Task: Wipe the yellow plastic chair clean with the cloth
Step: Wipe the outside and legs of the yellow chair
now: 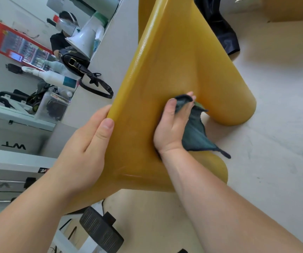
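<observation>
Person, only arms in view. Left hand (pixel 84 147) and right hand (pixel 170 128) bare, broad backs, fairly short fingers. Left forearm (pixel 28 207) and right forearm (pixel 211 198) bare right down to the frame edge. Left thumbnail (pixel 108 123) and right thumbnail (pixel 171 101) cut short, rounded, plain. Skin creases visible at left thumb knuckle and right wrist. Arm hair too faint to tell.

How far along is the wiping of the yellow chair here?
Mid-job. Done: cannot tell; the yellow chair shows a sheen but no clear wiped boundary. In hand: the right hand presses the bunched dark cloth against the chair's broad face while the left hand grips its edge. Left: the rounded parts beyond the cloth, seemingly.
</observation>
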Demonstrator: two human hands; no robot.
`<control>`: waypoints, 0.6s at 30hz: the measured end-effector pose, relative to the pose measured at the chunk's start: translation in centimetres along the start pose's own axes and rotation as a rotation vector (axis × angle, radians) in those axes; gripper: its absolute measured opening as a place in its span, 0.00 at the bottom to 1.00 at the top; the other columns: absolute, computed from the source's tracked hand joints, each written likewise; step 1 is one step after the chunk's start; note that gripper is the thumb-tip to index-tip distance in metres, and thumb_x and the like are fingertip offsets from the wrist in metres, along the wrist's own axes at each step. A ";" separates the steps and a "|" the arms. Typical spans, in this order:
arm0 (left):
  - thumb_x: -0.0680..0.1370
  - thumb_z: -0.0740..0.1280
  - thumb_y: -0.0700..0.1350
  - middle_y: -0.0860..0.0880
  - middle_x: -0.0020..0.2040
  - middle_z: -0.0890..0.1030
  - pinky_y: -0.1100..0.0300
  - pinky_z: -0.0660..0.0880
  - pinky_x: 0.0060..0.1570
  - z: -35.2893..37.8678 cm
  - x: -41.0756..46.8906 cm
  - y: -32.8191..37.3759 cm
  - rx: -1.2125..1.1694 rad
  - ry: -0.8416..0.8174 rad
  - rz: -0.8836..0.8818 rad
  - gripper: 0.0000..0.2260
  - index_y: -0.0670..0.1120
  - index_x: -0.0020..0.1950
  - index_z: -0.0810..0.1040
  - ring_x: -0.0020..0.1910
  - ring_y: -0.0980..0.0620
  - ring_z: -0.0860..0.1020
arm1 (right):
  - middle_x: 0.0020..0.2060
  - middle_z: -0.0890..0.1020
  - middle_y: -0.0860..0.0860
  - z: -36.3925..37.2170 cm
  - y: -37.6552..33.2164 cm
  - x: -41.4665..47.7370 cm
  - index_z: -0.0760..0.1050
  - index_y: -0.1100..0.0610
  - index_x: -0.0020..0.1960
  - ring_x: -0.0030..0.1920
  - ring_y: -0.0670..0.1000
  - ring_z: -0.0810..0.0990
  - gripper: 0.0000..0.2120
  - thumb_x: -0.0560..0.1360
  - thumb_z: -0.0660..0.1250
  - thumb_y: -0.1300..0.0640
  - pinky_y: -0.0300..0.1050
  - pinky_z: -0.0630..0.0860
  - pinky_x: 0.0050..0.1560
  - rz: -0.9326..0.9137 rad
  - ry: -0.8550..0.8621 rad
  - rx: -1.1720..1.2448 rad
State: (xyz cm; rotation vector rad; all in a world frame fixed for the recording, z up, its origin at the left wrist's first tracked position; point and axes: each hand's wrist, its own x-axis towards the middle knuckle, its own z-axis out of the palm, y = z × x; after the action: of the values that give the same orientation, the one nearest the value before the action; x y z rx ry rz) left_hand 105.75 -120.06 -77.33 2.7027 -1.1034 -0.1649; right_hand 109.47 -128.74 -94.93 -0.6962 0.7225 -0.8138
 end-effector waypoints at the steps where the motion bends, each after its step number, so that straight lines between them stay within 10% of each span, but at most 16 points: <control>1: 0.84 0.50 0.58 0.74 0.58 0.76 0.79 0.68 0.50 0.0 0.0 -0.2 0.004 -0.007 0.004 0.16 0.65 0.69 0.69 0.59 0.73 0.73 | 0.83 0.49 0.51 -0.2 1.0 1.7 0.46 0.54 0.83 0.82 0.47 0.46 0.48 0.72 0.47 0.27 0.44 0.42 0.79 0.034 0.031 0.029; 8: 0.83 0.50 0.58 0.70 0.60 0.77 0.67 0.69 0.56 -0.1 -0.4 -0.6 -0.022 0.005 -0.020 0.19 0.63 0.72 0.69 0.60 0.70 0.74 | 0.74 0.71 0.43 -1.1 6.4 6.3 0.58 0.40 0.80 0.72 0.51 0.71 0.64 0.50 0.56 0.09 0.57 0.63 0.77 0.523 -0.007 0.255; 13: 0.83 0.50 0.60 0.70 0.59 0.77 0.69 0.72 0.54 -0.1 -0.3 -0.4 -0.010 -0.005 -0.010 0.17 0.67 0.70 0.69 0.59 0.69 0.75 | 0.83 0.44 0.47 0.3 -0.7 -1.7 0.43 0.49 0.83 0.82 0.45 0.40 0.50 0.71 0.45 0.21 0.51 0.38 0.80 -0.051 -0.034 0.019; 18: 0.81 0.50 0.63 0.66 0.61 0.78 0.56 0.73 0.59 -0.1 -0.1 -0.3 -0.030 -0.001 -0.045 0.20 0.66 0.71 0.68 0.60 0.65 0.76 | 0.83 0.46 0.51 -0.8 -0.8 5.0 0.47 0.53 0.83 0.82 0.46 0.43 0.57 0.67 0.40 0.16 0.63 0.40 0.80 -0.317 -0.041 -0.086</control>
State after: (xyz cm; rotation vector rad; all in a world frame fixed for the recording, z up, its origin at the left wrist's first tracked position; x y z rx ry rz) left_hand 105.90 -119.72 -77.31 2.7027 -1.0328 -0.1881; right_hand 110.96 -133.45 -96.24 -0.9171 0.6208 -1.0582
